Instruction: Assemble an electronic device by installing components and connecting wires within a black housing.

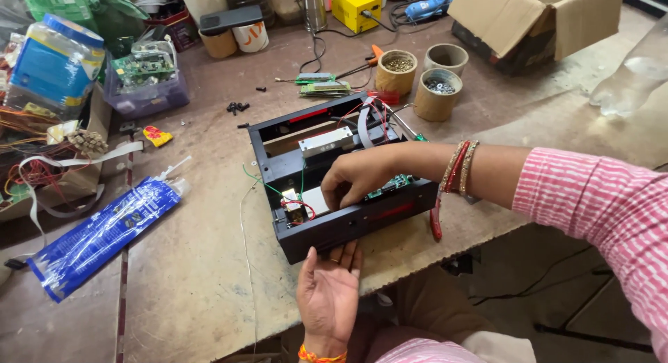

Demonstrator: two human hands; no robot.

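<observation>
Head view looks down on a cluttered counter (195,279) whose near edge runs just under the work. On it, close to that edge, sits an open black case (327,227), its front wall toward the person, so the inside can be reached from above. Behind it stand three cardboard tubs (435,95) of small screws, near enough to reach, and a cardboard box (536,22) farther back. A blue foil bag (104,234) lies well to the left.

Right hand (358,178) reaches over the case from the right, fingers curled down and pinching at a pale part beside a green board (390,185); what exactly it grips is hidden. Left hand (328,290) is flat and open, palm up, fingertips touching the front wall, seemingly to brace the case against sliding toward the edge. Red and green wires (296,206) loop at the left inside corner.
</observation>
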